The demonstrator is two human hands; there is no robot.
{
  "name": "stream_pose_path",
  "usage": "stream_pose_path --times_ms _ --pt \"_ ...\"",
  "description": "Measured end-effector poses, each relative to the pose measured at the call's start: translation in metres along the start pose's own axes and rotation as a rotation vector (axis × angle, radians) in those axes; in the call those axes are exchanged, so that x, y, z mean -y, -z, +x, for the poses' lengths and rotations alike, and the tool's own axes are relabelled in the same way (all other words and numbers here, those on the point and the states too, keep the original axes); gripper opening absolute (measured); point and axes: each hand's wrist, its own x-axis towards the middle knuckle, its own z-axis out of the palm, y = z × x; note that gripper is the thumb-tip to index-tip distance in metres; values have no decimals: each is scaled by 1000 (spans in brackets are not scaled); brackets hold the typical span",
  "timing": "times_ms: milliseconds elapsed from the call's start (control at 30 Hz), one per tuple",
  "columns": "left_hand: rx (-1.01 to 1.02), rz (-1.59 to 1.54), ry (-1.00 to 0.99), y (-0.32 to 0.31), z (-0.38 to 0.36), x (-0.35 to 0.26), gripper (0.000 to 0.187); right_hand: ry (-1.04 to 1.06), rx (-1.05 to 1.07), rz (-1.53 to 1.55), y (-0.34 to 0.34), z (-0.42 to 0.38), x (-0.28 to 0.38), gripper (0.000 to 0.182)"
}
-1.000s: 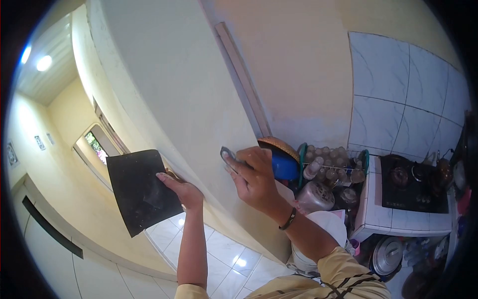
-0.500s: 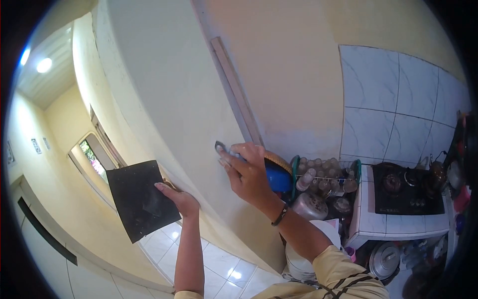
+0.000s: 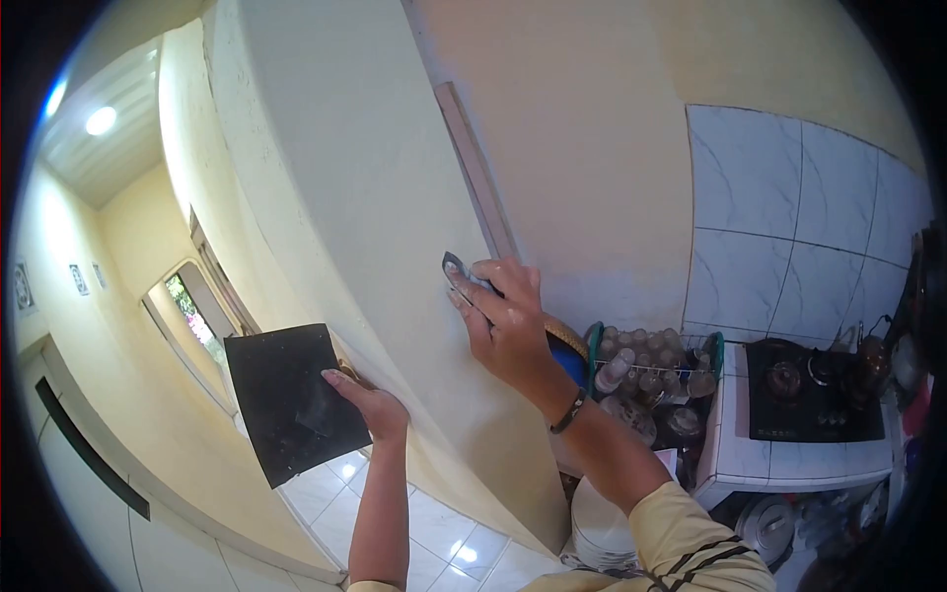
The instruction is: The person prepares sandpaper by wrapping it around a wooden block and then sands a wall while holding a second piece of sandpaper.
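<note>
My left hand (image 3: 370, 403) grips a black, roughly square sheet (image 3: 281, 405) by its right edge, thumb in front and fingers behind. A faint pale smudge marks the sheet's surface. Higher up, my right hand (image 3: 508, 321) is closed on a small dark, flat piece (image 3: 451, 261), its pointed end showing past the fingertips; I cannot tell exactly what it is. That piece and the fingertips are right at the pale wall (image 3: 365, 187). Whitish residue coats the right fingers. A dark band (image 3: 569, 409) circles the right wrist.
Right of the wall, a rack of glasses (image 3: 651, 360) stands beside a black stove (image 3: 814, 390) on a tiled counter (image 3: 789, 462). Stacked white plates (image 3: 602, 523) are below my right arm. A wooden strip (image 3: 475, 168) runs along the inner corner. To the left lies a hallway with tiled floor (image 3: 429, 523).
The view has shifted slightly, so most things sit a little further right. My right hand has moved a little up the wall with the dark piece; my left keeps its hold on the sheet.
</note>
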Motion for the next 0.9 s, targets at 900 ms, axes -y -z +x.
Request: stream_pose_path --times_ms 900 --pt "-10 -161 39 -6 -5 -12 68 -97 -43 63 0 3 7 20"
